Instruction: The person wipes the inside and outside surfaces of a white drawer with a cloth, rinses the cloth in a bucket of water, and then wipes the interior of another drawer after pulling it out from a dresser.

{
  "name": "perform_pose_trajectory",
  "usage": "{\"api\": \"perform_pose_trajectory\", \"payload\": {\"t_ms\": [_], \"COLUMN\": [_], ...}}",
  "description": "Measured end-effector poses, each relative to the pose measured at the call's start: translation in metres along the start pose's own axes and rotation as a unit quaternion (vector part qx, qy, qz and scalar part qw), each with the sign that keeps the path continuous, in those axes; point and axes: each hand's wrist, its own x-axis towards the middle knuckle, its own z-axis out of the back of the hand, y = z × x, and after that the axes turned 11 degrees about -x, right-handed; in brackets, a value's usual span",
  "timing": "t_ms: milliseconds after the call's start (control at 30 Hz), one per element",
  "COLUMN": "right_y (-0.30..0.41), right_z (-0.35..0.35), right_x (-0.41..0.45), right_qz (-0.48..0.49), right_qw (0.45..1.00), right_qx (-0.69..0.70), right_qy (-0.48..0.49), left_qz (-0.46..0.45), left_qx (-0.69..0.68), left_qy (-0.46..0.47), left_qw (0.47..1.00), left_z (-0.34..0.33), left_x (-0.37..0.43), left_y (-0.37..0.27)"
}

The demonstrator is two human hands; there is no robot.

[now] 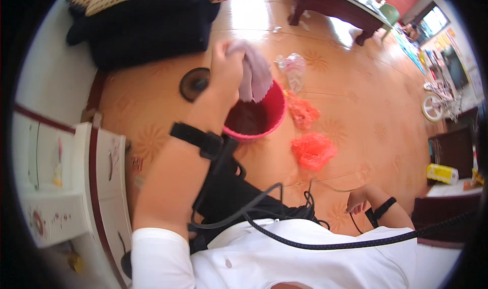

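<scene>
My left hand [228, 70] grips a greyish-mauve cloth [254, 70] by its upper end. The cloth hangs down in folds above a pink-red plastic bucket [280, 104], which stands on the tiled floor with dark liquid inside. Part of the bucket's left side is hidden behind my forearm. Lower right, my right hand [357, 200] hangs beside my body, fingers loosely bent, and I see nothing held in it. A thin black cord [355, 223] runs close to its fingertips. Both wrists wear black straps.
Red plastic bags [314, 150] and a clear plastic bag [295, 70] lie right of the bucket. A round black grille [195, 84] is on its left. Black cables [297, 245] cross my body. White drawers [110, 159], a dark sofa [148, 30] and a wooden table [335, 9] stand around.
</scene>
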Motion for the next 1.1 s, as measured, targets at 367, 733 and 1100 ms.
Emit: {"api": "perform_pose_trajectory", "payload": {"t_ms": [367, 733, 1100], "right_y": [0.166, 0.324, 0.319], "right_z": [0.219, 0.383, 0.386], "right_x": [-0.082, 0.152, 0.157], "right_qz": [0.385, 0.147, 0.111], "right_qw": [0.785, 0.871, 0.898], "right_qx": [0.141, -0.253, -0.225], "right_qy": [-0.464, -0.396, -0.362], "left_qz": [0.366, 0.387, 0.43], "left_qx": [0.208, 0.306, 0.301], "left_qy": [-0.146, -0.183, -0.198], "left_qw": [0.895, 0.85, 0.828], "left_z": [0.096, 0.077, 0.082], "left_x": [0.034, 0.043, 0.053], "left_y": [0.192, 0.168, 0.185]}}
